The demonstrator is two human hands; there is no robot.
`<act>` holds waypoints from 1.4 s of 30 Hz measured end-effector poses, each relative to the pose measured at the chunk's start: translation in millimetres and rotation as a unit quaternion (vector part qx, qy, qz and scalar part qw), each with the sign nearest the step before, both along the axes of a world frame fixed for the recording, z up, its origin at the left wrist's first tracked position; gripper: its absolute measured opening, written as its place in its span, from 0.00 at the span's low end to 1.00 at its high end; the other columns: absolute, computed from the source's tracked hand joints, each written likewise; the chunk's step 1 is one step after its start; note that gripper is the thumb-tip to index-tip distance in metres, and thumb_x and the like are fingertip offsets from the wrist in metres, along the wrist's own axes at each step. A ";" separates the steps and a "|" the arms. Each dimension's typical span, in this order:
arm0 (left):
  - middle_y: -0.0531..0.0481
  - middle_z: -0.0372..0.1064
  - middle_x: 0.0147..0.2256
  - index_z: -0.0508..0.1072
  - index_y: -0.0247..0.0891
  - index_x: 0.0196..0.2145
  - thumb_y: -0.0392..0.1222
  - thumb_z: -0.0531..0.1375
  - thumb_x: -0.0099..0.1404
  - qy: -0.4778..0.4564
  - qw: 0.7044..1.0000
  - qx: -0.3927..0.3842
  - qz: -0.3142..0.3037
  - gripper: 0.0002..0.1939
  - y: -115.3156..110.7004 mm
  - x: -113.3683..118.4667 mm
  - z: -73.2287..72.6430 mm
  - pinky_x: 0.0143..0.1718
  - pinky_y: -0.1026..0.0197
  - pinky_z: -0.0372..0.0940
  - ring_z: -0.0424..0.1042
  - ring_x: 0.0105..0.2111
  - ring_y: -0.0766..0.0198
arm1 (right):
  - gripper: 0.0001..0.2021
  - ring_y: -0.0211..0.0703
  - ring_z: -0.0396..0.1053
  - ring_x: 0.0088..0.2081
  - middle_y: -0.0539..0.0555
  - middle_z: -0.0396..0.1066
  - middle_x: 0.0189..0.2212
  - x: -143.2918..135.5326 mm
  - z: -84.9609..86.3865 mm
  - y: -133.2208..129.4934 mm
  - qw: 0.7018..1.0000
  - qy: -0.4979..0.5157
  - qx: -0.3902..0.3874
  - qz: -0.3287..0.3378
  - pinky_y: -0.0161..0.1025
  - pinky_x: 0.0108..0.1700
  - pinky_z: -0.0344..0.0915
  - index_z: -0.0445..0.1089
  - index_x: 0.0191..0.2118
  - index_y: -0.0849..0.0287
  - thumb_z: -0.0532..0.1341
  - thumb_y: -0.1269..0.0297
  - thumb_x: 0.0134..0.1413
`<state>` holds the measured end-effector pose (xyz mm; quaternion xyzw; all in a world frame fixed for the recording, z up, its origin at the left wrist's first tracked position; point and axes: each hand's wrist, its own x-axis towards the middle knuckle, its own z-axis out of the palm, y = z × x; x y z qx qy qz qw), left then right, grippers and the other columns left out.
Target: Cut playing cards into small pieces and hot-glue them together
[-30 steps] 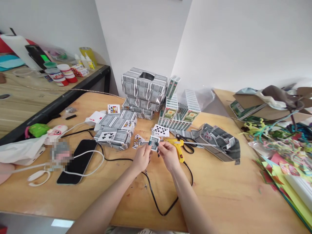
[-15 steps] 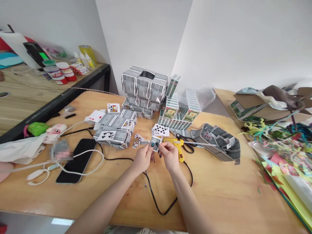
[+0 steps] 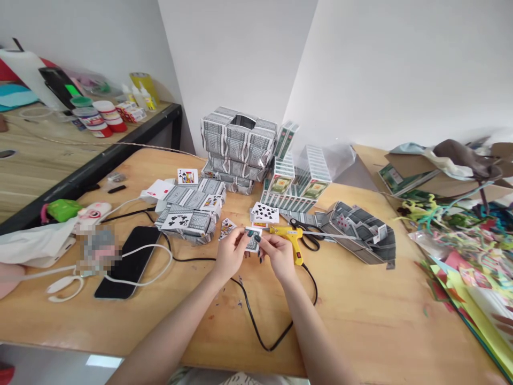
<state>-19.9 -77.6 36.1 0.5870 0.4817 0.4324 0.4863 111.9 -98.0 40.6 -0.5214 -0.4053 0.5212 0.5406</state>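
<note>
Between my two hands is a small grey-backed playing card (image 3: 252,244), pinched at both sides with its patterned back up. My left hand (image 3: 233,251) grips its left edge, and my right hand (image 3: 277,256) its right edge; the undersides of the fingers are hidden. Just beyond lies a face-up spade card (image 3: 264,213). A yellow glue gun (image 3: 295,240) rests beside my right hand, over black scissors (image 3: 310,238). A cut queen card (image 3: 227,228) lies left of my left hand. Folded-card blocks (image 3: 186,214) are stacked further left.
A box built from cards (image 3: 238,144) stands at the back, beside green card packs (image 3: 288,187). An open card tray (image 3: 356,232) sits right. The glue gun's black cord (image 3: 256,326) loops near my forearms. A phone (image 3: 127,262) and white cable lie left; coloured paper (image 3: 460,305) lies far right.
Both hands still pinch the card, which now lies flatter and shows more of its patterned back. My left hand has shifted slightly up and left. The surrounding things have stayed put.
</note>
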 end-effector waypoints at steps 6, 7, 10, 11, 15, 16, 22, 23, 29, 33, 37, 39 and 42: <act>0.53 0.63 0.20 0.68 0.36 0.29 0.50 0.49 0.61 0.132 0.986 0.076 0.070 0.15 -3.4 -0.8 4.3 0.23 0.68 0.55 0.61 0.20 0.69 | 0.15 0.34 0.59 0.14 0.48 0.63 0.12 -4.4 1.0 -3.0 1.000 -0.015 -0.003 0.017 0.33 0.17 0.58 0.69 0.21 0.60 0.62 0.52 0.44; 0.54 0.62 0.19 0.67 0.37 0.27 0.49 0.49 0.62 0.146 0.983 0.086 0.076 0.15 -3.7 -0.8 4.9 0.23 0.68 0.54 0.60 0.20 0.69 | 0.16 0.34 0.59 0.14 0.48 0.63 0.12 -5.2 1.2 -3.3 1.000 -0.016 -0.005 0.021 0.33 0.16 0.58 0.69 0.21 0.61 0.61 0.51 0.44; 0.55 0.57 0.17 0.63 0.37 0.23 0.48 0.48 0.62 0.169 0.976 0.105 0.088 0.16 -4.1 -1.0 5.1 0.22 0.68 0.52 0.57 0.20 0.70 | 0.17 0.34 0.59 0.13 0.48 0.63 0.12 -7.7 2.1 -4.2 0.999 -0.020 -0.008 0.034 0.33 0.16 0.58 0.69 0.22 0.61 0.61 0.50 0.45; 0.55 0.56 0.17 0.62 0.37 0.22 0.47 0.47 0.62 0.171 0.975 0.110 0.090 0.16 -4.0 -1.1 4.7 0.22 0.68 0.52 0.57 0.19 0.70 | 0.17 0.34 0.59 0.13 0.48 0.63 0.11 -8.4 2.5 -4.5 0.999 -0.023 -0.008 0.039 0.32 0.16 0.57 0.69 0.23 0.61 0.60 0.49 0.45; 0.56 0.52 0.16 0.57 0.38 0.19 0.46 0.48 0.62 0.166 0.974 0.124 0.092 0.16 -3.9 -1.2 2.9 0.22 0.67 0.49 0.54 0.18 0.71 | 0.17 0.33 0.58 0.12 0.47 0.62 0.11 -9.5 3.7 -5.7 0.998 -0.028 -0.006 0.052 0.32 0.15 0.57 0.68 0.22 0.60 0.59 0.49 0.46; 0.57 0.51 0.16 0.56 0.38 0.18 0.46 0.48 0.62 0.164 0.974 0.125 0.091 0.16 -3.9 -1.1 2.8 0.21 0.67 0.49 0.53 0.18 0.71 | 0.17 0.33 0.58 0.12 0.47 0.62 0.11 -9.6 3.7 -6.0 0.998 -0.028 -0.005 0.053 0.32 0.15 0.57 0.67 0.22 0.60 0.59 0.50 0.46; 0.57 0.49 0.15 0.54 0.38 0.17 0.44 0.48 0.62 0.135 0.980 0.122 0.084 0.17 -2.9 -0.6 3.4 0.21 0.66 0.47 0.51 0.17 0.71 | 0.16 0.33 0.58 0.12 0.47 0.61 0.11 -13.1 2.8 -8.6 0.999 -0.026 0.000 0.035 0.32 0.15 0.56 0.69 0.24 0.61 0.60 0.50 0.46; 0.57 0.49 0.15 0.53 0.38 0.16 0.44 0.48 0.62 0.124 0.982 0.115 0.082 0.18 -2.3 -0.7 2.6 0.20 0.66 0.47 0.51 0.17 0.71 | 0.16 0.33 0.58 0.12 0.47 0.61 0.11 -13.8 2.9 -8.9 0.999 -0.027 -0.001 0.032 0.32 0.15 0.56 0.69 0.24 0.61 0.60 0.51 0.46; 0.56 0.52 0.15 0.57 0.38 0.18 0.49 0.48 0.62 0.028 0.999 0.022 0.015 0.18 1.5 -0.6 -6.3 0.20 0.66 0.50 0.54 0.17 0.70 | 0.16 0.34 0.56 0.13 0.47 0.60 0.11 -9.7 4.4 -7.3 0.999 -0.035 0.006 -0.022 0.32 0.15 0.55 0.68 0.22 0.60 0.61 0.51 0.45; 0.57 0.52 0.16 0.57 0.37 0.20 0.48 0.48 0.63 0.051 0.997 0.053 -0.036 0.17 1.9 0.4 -9.1 0.20 0.67 0.50 0.53 0.18 0.71 | 0.15 0.33 0.56 0.13 0.47 0.60 0.11 -3.0 5.3 -6.6 0.998 -0.040 0.013 -0.045 0.32 0.15 0.56 0.68 0.22 0.60 0.61 0.52 0.45; 0.58 0.53 0.15 0.58 0.37 0.22 0.47 0.47 0.64 0.057 0.995 0.058 -0.054 0.16 1.3 1.9 -9.7 0.20 0.67 0.51 0.54 0.16 0.72 | 0.14 0.34 0.56 0.13 0.47 0.60 0.11 -1.6 6.7 -8.3 0.999 -0.031 0.020 -0.038 0.32 0.15 0.56 0.68 0.23 0.61 0.61 0.54 0.45; 0.57 0.56 0.15 0.59 0.37 0.23 0.48 0.46 0.64 0.041 0.996 0.046 -0.065 0.16 0.6 2.3 -9.6 0.20 0.67 0.53 0.58 0.16 0.71 | 0.14 0.34 0.57 0.14 0.47 0.61 0.12 -2.4 7.6 -9.0 0.999 -0.027 0.023 -0.038 0.32 0.15 0.56 0.69 0.24 0.61 0.61 0.54 0.46; 0.56 0.58 0.16 0.60 0.36 0.21 0.48 0.47 0.64 0.038 0.996 0.045 -0.064 0.18 -0.1 2.3 -9.6 0.21 0.67 0.55 0.60 0.17 0.71 | 0.13 0.34 0.57 0.14 0.47 0.61 0.12 -3.8 8.3 -9.3 0.998 -0.030 0.026 -0.044 0.32 0.16 0.56 0.70 0.24 0.61 0.61 0.55 0.46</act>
